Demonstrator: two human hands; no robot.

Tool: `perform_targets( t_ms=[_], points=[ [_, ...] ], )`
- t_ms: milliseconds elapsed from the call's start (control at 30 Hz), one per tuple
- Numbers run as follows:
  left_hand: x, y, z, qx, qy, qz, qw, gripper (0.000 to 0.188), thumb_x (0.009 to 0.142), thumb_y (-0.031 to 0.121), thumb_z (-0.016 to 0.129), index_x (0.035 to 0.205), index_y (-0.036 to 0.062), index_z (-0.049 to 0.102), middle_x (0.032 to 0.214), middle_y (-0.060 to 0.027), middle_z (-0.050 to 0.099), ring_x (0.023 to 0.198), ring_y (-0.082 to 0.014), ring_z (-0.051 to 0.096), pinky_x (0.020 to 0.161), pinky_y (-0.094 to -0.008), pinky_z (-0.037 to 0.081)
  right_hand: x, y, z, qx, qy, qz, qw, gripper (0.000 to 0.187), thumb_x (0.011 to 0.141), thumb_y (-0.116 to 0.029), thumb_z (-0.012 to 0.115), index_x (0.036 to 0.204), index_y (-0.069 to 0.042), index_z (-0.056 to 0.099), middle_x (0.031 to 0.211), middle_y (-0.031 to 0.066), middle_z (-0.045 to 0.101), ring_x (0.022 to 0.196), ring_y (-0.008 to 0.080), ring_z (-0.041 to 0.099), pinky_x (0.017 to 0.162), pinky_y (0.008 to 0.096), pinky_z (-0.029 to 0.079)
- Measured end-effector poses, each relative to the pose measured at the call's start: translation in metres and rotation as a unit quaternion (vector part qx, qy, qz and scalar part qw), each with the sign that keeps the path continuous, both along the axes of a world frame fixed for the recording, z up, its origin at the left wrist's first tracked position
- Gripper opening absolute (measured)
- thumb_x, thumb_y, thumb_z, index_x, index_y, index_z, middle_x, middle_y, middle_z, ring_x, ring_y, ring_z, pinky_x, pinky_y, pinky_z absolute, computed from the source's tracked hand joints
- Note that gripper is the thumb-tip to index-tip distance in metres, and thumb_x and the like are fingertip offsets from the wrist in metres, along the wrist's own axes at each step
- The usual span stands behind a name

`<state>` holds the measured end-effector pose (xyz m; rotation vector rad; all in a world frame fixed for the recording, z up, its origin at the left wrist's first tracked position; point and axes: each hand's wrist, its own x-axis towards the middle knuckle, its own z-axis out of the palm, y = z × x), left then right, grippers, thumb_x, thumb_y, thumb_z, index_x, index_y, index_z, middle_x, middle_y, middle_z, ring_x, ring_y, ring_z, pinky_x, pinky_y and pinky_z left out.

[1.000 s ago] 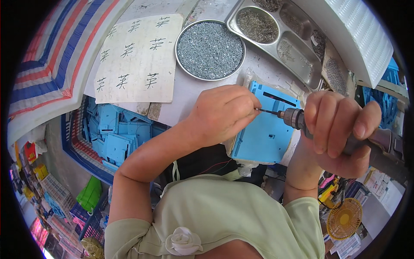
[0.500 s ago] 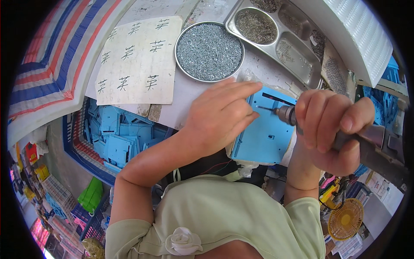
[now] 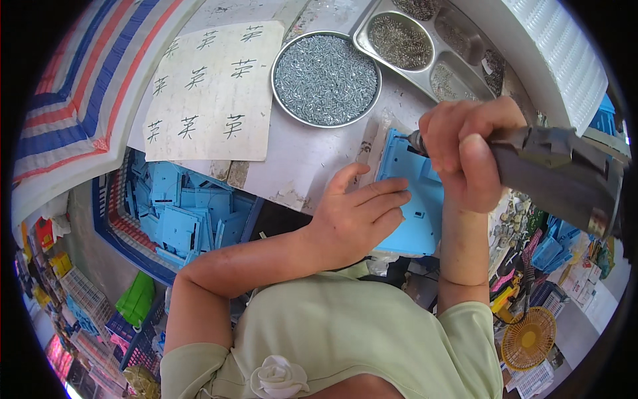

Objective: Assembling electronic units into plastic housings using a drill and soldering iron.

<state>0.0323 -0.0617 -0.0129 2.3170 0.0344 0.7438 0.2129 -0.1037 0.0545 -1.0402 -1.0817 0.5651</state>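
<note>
A light-blue plastic panel (image 3: 413,199) with small holes and a dark slot lies on the bench's near edge. My left hand (image 3: 362,216) rests against its left side with the fingers stretched and apart, and nothing is in them. My right hand (image 3: 468,149) is wrapped round a dark grey power screwdriver (image 3: 555,169), held nearly level. The tool's tip is at the panel's upper left, by the slot; whether a screw sits under it I cannot tell. Just beyond the panel, a round metal dish (image 3: 326,126) is full of small silvery screws (image 3: 325,76).
A steel compartment tray (image 3: 407,74) with small metal parts stands at the far right, beside a white ribbed sheet (image 3: 558,53). Marked paper (image 3: 212,146) lies left of the dish. Below it, a dark-blue crate (image 3: 101,206) holds several blue panels (image 3: 179,226). A yellow basket (image 3: 528,339) is low right.
My right hand has moved up and left with the screwdriver, its tip now at the panel's upper left. My left hand has drawn back toward me and spread its fingers.
</note>
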Motion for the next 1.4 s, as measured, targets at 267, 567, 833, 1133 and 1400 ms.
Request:
perform_targets(
  t_ms=[267,567,833,1133,1400],
  points=[
    [0.001,0.001,-0.002,-0.014,-0.001,0.008,1.000,0.013,0.082,0.013,0.077,0.087,0.0156,0.066,0.110,0.0021,0.073,0.113,-0.0147,0.068,0.099,-0.0447,0.039,-0.002,-0.005,0.006,-0.009,-0.007,0.007,1.000,0.023,0.095,-0.019,0.065,0.088,-0.008,0.046,0.059,0.0022,0.051,0.049,0.0132,0.045,0.052,0.0327,0.040],
    [0.000,-0.002,-0.006,-0.003,-0.009,0.019,1.000,0.009,0.086,0.016,0.070,0.084,0.0126,0.062,0.109,0.0002,0.073,0.112,-0.0146,0.068,0.099,-0.0463,0.040,-0.015,-0.022,-0.003,-0.038,0.005,0.013,0.999,0.019,0.084,-0.006,0.074,0.087,-0.005,0.055,0.072,0.0046,0.056,0.064,0.0145,0.056,0.059,0.0309,0.047],
    [0.002,0.014,0.003,-0.118,-0.020,-0.006,0.993,0.017,0.081,0.012,0.080,0.095,0.0118,0.070,0.101,-0.0029,0.076,0.103,-0.0193,0.072,0.108,-0.0500,0.034,-0.009,-0.045,0.046,0.049,0.020,0.098,0.994,0.028,0.096,-0.036,0.068,0.108,-0.015,0.054,0.061,-0.0083,0.057,0.048,0.0067,0.052,0.054,0.0261,0.043],
    [-0.010,0.015,0.007,-0.073,-0.003,0.008,0.997,0.021,0.078,0.010,0.081,0.097,0.0103,0.071,0.097,-0.0028,0.075,0.097,-0.0201,0.073,0.116,-0.0560,0.026,-0.036,-0.056,0.043,0.037,0.029,0.082,0.995,0.027,0.096,-0.036,0.068,0.102,-0.015,0.053,0.061,-0.0076,0.057,0.046,0.0080,0.052,0.051,0.0270,0.043],
    [-0.001,0.057,0.018,-0.059,0.003,-0.078,0.995,0.027,0.077,0.018,0.082,0.100,0.0103,0.071,0.105,-0.0045,0.072,0.103,-0.0228,0.067,0.116,-0.0564,0.027,-0.054,-0.066,0.038,0.032,0.039,0.024,0.998,0.031,0.094,-0.037,0.071,0.100,-0.013,0.052,0.058,-0.0064,0.054,0.044,0.0099,0.050,0.048,0.0291,0.042]
  ],
)
